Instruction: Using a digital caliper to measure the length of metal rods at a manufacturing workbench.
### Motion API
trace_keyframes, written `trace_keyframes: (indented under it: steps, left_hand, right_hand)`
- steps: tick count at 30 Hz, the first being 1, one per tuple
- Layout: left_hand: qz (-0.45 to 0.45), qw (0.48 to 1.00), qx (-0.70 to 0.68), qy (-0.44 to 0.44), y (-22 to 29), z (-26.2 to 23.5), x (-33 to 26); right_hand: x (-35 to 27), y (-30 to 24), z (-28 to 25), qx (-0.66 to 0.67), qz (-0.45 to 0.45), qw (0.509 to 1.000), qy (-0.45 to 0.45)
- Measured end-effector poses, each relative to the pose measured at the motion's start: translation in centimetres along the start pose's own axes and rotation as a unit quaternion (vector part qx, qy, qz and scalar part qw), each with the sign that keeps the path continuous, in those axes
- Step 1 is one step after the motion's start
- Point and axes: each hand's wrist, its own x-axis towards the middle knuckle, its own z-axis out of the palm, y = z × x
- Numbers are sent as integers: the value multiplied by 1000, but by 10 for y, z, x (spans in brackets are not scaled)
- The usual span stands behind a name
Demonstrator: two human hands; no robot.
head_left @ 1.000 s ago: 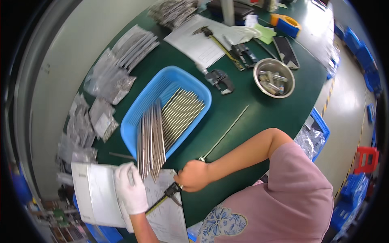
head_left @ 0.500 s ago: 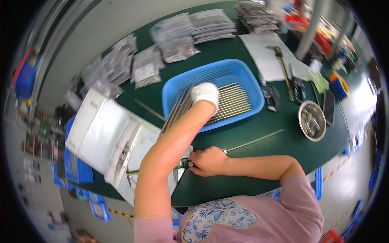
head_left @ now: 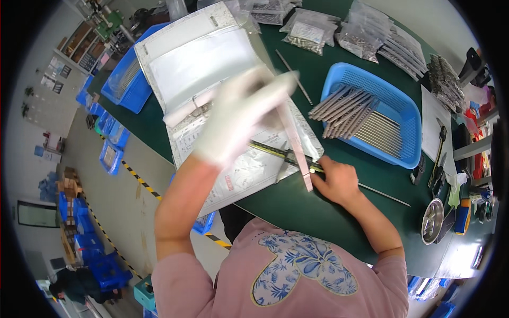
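Note:
My left hand (head_left: 228, 122), in a white glove, is smeared by motion above the open ring binder (head_left: 196, 58); its fingers cannot be made out. From beside the glove a pale pink flat strip (head_left: 297, 146) slants down across a black-and-yellow caliper (head_left: 268, 149). Whether the glove holds that strip cannot be told. My bare right hand (head_left: 338, 181) is closed around the caliper's right part, by the table's near side. Past this hand, in line with the caliper, a thin metal rod (head_left: 384, 195) sticks out to the right.
A blue basket (head_left: 411, 114) holds many metal rods (head_left: 344, 111), some heaped crosswise. Behind it lie bags of small metal parts (head_left: 307, 37). One loose rod (head_left: 293, 77) rests between binder and basket. At right are a metal bowl (head_left: 432, 221) and another caliper (head_left: 439, 153).
My left hand has left the rods in the basket and swung left over the binder. The whole view has turned, shifting the basket rightward. The pink strip now shows; my right hand still grips the caliper.

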Motion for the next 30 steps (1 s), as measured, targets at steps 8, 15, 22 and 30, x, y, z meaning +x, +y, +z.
trace_keyframes:
  steps: [8, 15, 22, 30]
  left_hand:
    - [-185, 904, -128, 363, -120, -62, -123]
    - [-367, 885, 196, 209, -131, -75, -125]
    - [176, 781, 598, -27, -134, -60, -89]
    - [141, 762, 587, -234, -112, -86, -79]
  right_hand:
    - [7, -15, -32, 51, 60, 995, -56]
    - [-1, -22, -33, 74, 77, 994, -35]
    - [0, -28, -31, 51, 81, 995, -20]
    - [-7, -28, -31, 3, 82, 997, 11]
